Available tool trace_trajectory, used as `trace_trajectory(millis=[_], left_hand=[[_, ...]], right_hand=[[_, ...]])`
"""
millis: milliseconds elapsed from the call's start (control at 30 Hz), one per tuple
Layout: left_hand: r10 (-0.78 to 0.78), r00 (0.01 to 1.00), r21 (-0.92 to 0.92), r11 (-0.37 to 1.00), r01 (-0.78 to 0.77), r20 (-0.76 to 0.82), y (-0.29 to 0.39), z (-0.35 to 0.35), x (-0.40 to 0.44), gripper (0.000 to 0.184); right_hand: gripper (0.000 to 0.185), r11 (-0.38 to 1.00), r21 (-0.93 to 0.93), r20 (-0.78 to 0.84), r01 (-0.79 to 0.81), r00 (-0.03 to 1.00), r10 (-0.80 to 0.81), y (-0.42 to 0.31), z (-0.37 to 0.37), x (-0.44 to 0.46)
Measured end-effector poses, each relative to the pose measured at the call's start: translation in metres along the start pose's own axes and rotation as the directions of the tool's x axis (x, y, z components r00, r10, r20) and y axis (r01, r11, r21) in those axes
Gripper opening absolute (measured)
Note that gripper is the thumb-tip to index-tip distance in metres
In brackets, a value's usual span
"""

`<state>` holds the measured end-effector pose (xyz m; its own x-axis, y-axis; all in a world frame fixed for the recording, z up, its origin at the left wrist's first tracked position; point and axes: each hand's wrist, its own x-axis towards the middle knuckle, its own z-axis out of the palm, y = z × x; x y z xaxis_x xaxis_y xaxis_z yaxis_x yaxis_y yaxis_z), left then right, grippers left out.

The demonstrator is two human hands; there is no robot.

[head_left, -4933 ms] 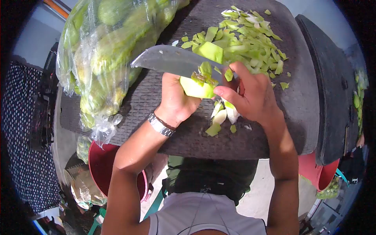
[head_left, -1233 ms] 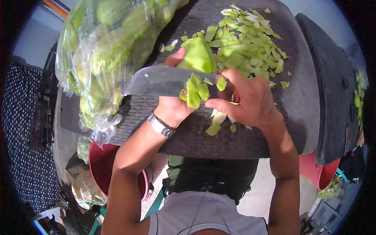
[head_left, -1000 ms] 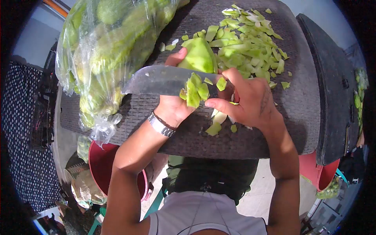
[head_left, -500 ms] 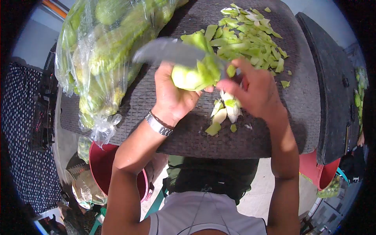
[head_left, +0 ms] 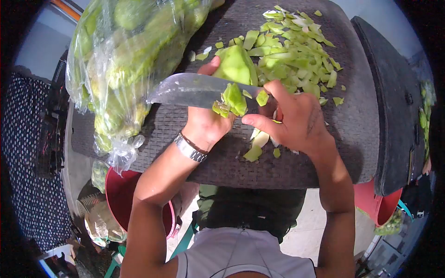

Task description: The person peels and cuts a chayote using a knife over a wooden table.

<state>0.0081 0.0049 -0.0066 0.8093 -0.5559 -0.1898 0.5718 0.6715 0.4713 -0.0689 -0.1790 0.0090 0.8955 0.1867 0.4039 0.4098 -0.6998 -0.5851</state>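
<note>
My left hand (head_left: 208, 118) is closed around a pale green peeled fruit (head_left: 235, 65), maybe a chayote, whose lower part is hidden behind the blade. My right hand (head_left: 296, 113) grips a broad knife (head_left: 185, 89), its handle mostly covered by my fingers. The blade lies across in front of the fruit, its tip pointing left. Green peel pieces (head_left: 235, 99) cling to the blade, and one more piece sits by my right fingertips. Beyond my hands, a pile of green peelings (head_left: 296, 55) spreads over the dark woven tabletop (head_left: 222, 171). A few pale scraps (head_left: 261, 139) lie below my right hand.
A clear plastic bag (head_left: 134, 65) full of green fruit lies at the table's left. A dark padded chair back or case (head_left: 391, 106) stands along the right side. Red tubs (head_left: 120, 190) are below the table on both sides.
The knife has come down and nearer, with peel pieces now showing on its blade. The fruit has turned more upright in my left hand, and my right hand has shifted slightly downward.
</note>
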Motion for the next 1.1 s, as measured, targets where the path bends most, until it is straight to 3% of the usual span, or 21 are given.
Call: trace_trajectory(millis=[333, 467, 533, 567, 633, 700, 733, 800, 867, 933, 1100], left_hand=[[-0.085, 0.995, -0.018, 0.996, 0.086, 0.052, 0.0, 0.001, -0.001, 0.043], [-0.04, 0.999, -0.004, 0.999, 0.04, -0.019, -0.001, -0.001, -0.001, 0.046], [0.033, 0.994, -0.019, 0.999, -0.035, -0.107, -0.004, 0.003, -0.007, 0.049], [-0.075, 0.995, 0.009, 0.997, 0.075, 0.064, 0.002, -0.006, -0.005, 0.051], [-0.153, 0.97, 0.149, 0.981, 0.126, 0.189, 0.006, -0.005, -0.002, 0.057], [-0.153, 0.959, 0.13, 0.984, 0.125, 0.24, 0.006, -0.002, -0.003, 0.055], [-0.15, 0.953, 0.12, 0.985, 0.122, 0.265, 0.006, -0.001, -0.004, 0.054], [-0.022, 0.998, 0.122, 0.992, 0.014, 0.064, 0.0, 0.006, -0.007, 0.049], [0.092, 0.988, 0.044, 0.995, -0.088, -0.122, -0.008, 0.0, -0.005, 0.043], [0.029, 0.997, 0.075, 0.997, -0.023, -0.07, -0.004, -0.007, 0.0, 0.041], [-0.068, 0.996, 0.135, 0.989, 0.058, 0.066, 0.002, -0.005, 0.001, 0.037]], right_hand=[[0.056, 0.998, -0.055, 0.051, -0.014, 0.999, 0.017, -0.004, -0.005, 0.001], [0.052, 0.997, -0.061, 0.01, 0.039, 0.999, -0.038, -0.001, -0.006, 0.002], [0.052, 0.986, -0.117, -0.013, -0.115, 0.993, 0.114, 0.003, -0.015, 0.008], [0.051, 0.971, -0.143, -0.027, -0.193, 0.981, 0.191, 0.008, -0.02, 0.01], [0.05, 0.955, -0.088, -0.066, -0.284, 0.958, 0.279, 0.025, -0.029, 0.011], [0.05, 0.933, -0.019, -0.059, -0.358, 0.932, 0.356, 0.029, -0.035, 0.015], [0.049, 0.941, -0.024, -0.021, -0.338, 0.941, 0.337, 0.024, -0.036, 0.016], [0.046, 0.953, -0.029, 0.064, -0.301, 0.951, 0.302, 0.007, -0.033, 0.011], [0.045, 0.99, 0.006, 0.038, -0.14, 0.989, 0.14, -0.002, -0.022, 0.006], [0.046, 0.996, 0.083, 0.004, -0.038, 0.999, 0.038, 0.0, -0.007, 0.002], [0.053, 0.999, 0.038, 0.066, -0.02, 0.998, 0.018, -0.004, -0.015, 0.005]])
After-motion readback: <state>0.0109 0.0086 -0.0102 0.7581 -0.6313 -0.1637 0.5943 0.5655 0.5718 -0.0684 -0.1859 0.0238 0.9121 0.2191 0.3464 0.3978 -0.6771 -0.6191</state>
